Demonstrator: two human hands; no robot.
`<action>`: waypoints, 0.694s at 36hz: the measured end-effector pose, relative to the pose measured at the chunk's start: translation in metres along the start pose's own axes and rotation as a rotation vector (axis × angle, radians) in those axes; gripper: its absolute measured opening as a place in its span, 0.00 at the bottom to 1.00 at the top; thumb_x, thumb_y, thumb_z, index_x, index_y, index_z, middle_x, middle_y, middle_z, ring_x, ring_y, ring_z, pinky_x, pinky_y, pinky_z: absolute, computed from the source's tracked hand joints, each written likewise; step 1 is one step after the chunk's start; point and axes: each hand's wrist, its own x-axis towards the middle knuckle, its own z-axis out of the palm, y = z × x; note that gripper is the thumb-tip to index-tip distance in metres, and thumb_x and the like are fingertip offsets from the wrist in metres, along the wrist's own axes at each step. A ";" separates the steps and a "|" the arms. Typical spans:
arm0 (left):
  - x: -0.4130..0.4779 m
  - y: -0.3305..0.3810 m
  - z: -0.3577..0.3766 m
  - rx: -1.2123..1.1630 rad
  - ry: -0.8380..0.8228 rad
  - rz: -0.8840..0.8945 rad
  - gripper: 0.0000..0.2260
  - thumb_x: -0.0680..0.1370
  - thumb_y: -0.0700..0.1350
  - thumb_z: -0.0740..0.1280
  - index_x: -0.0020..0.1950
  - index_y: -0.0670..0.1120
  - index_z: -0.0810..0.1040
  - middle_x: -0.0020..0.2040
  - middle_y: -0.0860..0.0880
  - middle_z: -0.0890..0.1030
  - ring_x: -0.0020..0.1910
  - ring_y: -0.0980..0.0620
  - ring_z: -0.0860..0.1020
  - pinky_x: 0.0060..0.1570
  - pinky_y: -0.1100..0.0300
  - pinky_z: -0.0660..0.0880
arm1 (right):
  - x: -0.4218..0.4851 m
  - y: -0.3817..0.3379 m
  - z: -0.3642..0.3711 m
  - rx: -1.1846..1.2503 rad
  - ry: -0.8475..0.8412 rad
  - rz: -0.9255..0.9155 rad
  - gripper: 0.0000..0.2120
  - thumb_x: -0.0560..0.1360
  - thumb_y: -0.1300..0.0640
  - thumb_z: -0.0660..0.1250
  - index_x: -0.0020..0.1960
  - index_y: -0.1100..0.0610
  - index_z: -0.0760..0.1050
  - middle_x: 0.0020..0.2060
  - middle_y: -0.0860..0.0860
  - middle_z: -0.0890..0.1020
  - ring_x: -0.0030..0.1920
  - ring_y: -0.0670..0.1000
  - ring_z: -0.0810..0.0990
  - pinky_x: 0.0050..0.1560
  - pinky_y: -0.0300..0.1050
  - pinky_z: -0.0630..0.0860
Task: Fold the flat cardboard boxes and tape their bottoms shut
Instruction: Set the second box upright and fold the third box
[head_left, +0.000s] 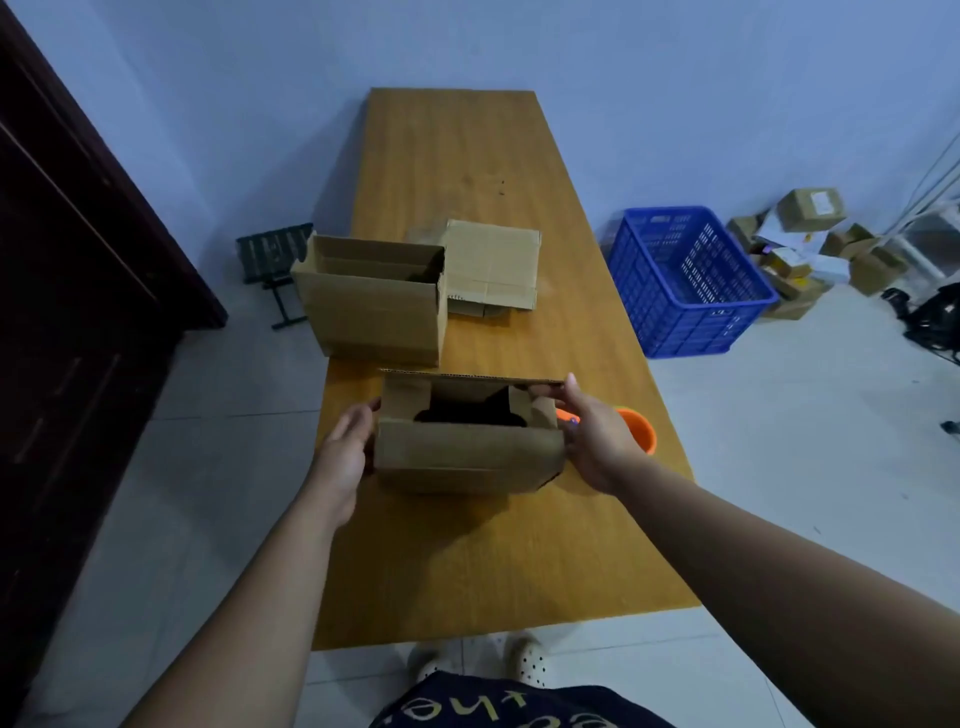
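A small cardboard box (467, 457) stands on the wooden table (467, 156) in front of me, its upper flaps partly folded inward over a dark opening. My left hand (345, 447) presses flat against its left side. My right hand (592, 441) holds its right side, with fingers on the right flap. An orange tape dispenser (636, 428) lies just behind my right hand, mostly hidden. Farther back on the left stands a larger folded box (374, 306) with its top open. A stack of flat cardboard (491, 265) lies beside that box on its right.
A blue plastic crate (685, 280) stands on the floor to the right of the table. Several small boxes (810, 244) are piled by the wall behind it. A dark wooden door (67, 312) is at the left, with a black stand (275, 260) on the floor near it.
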 end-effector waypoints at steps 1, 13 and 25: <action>0.000 0.000 0.001 -0.015 0.002 0.022 0.14 0.82 0.55 0.56 0.67 0.58 0.71 0.67 0.46 0.73 0.66 0.45 0.71 0.67 0.44 0.67 | -0.001 0.001 0.001 0.017 0.003 0.005 0.21 0.83 0.44 0.52 0.55 0.51 0.81 0.66 0.52 0.74 0.69 0.53 0.70 0.70 0.54 0.66; 0.008 0.004 -0.005 0.387 -0.218 -0.115 0.35 0.77 0.35 0.66 0.77 0.58 0.55 0.58 0.41 0.77 0.60 0.40 0.75 0.63 0.41 0.70 | -0.004 -0.007 0.004 -0.586 -0.081 -0.013 0.24 0.79 0.65 0.62 0.69 0.43 0.70 0.66 0.48 0.64 0.66 0.55 0.68 0.52 0.42 0.75; 0.001 0.012 0.030 1.010 -0.086 -0.133 0.46 0.74 0.64 0.65 0.78 0.44 0.43 0.74 0.41 0.63 0.69 0.41 0.67 0.62 0.51 0.71 | 0.008 -0.013 0.031 -1.335 -0.099 0.110 0.48 0.70 0.46 0.75 0.76 0.42 0.46 0.71 0.62 0.60 0.64 0.64 0.71 0.51 0.51 0.78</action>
